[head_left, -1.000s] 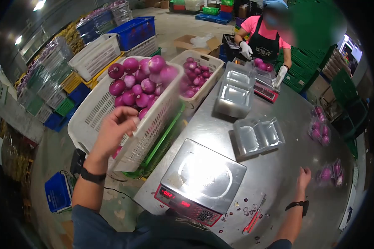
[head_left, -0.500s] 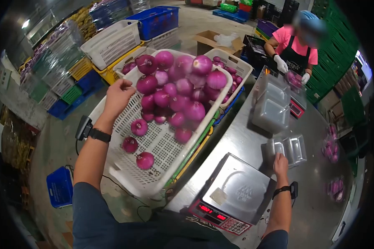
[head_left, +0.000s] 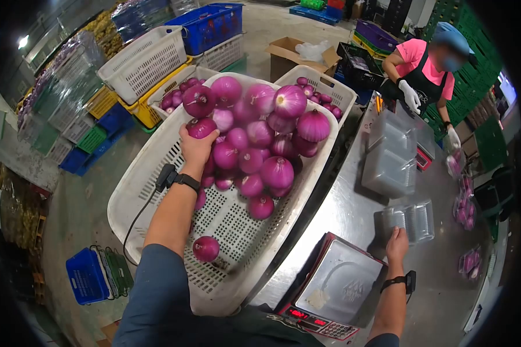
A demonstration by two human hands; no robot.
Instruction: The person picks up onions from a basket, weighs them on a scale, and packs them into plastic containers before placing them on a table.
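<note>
My left hand [head_left: 195, 148] is wrapped round a red onion [head_left: 201, 127] at the left side of the heap. The other red onions [head_left: 250, 161] are piled in the far half of a white slotted crate [head_left: 150, 188], and one loose onion [head_left: 206, 248] lies on its floor nearer me. At the right, my right hand [head_left: 397, 244] grips the near edge of a clear plastic tray [head_left: 415, 221] on the metal table. Between that hand and the crate sits a digital scale [head_left: 341, 277], its steel pan bare apart from a pale mark and its red display lit.
A stack of clear trays [head_left: 389, 156] stands on the metal table [head_left: 437, 272]. Across it, a gloved co-worker [head_left: 425, 75] reaches toward packed onions [head_left: 454, 163]. More packs lie along the right edge. White and blue crates [head_left: 147, 61] and a cardboard box [head_left: 289, 55] stand behind.
My left hand has moved right and forward from the crate's side and taken hold of an onion. My right hand stays at the tray. The co-worker's hands have parted, one now further right.
</note>
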